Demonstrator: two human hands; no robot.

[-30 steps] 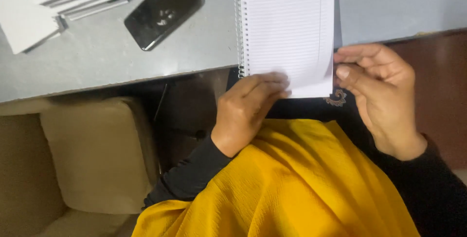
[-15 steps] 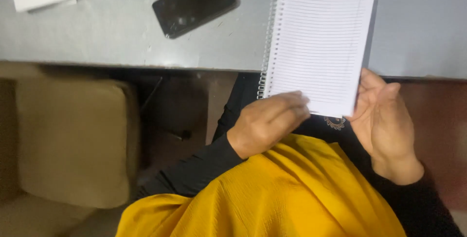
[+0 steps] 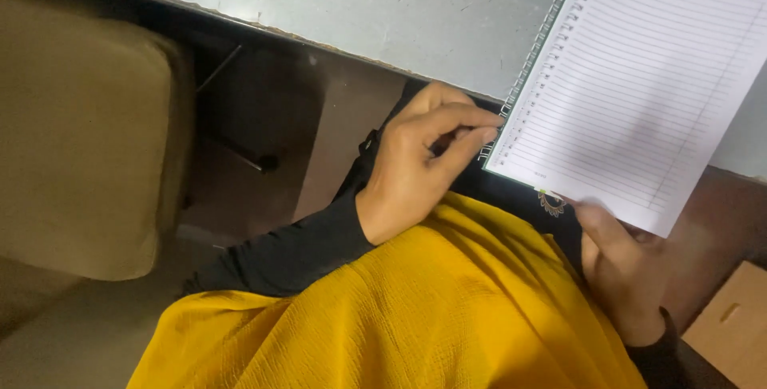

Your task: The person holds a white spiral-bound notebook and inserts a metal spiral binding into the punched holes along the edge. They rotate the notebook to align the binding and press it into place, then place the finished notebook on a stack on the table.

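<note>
Over the edge of the grey desk (image 3: 383, 13), I pinched the wire spiral of the white lined notebook (image 3: 639, 93) with my left hand (image 3: 419, 161); my right hand (image 3: 619, 257) gripped its lower corner from beneath.

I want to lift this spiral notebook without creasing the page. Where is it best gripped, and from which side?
Probably by the wire spine of the spiral notebook, from the side of the left hand, whose fingertips already touch the coil's near end. The spine is the stiff edge. The right hand supports the near corner, which overhangs the grey table, from below.
</note>
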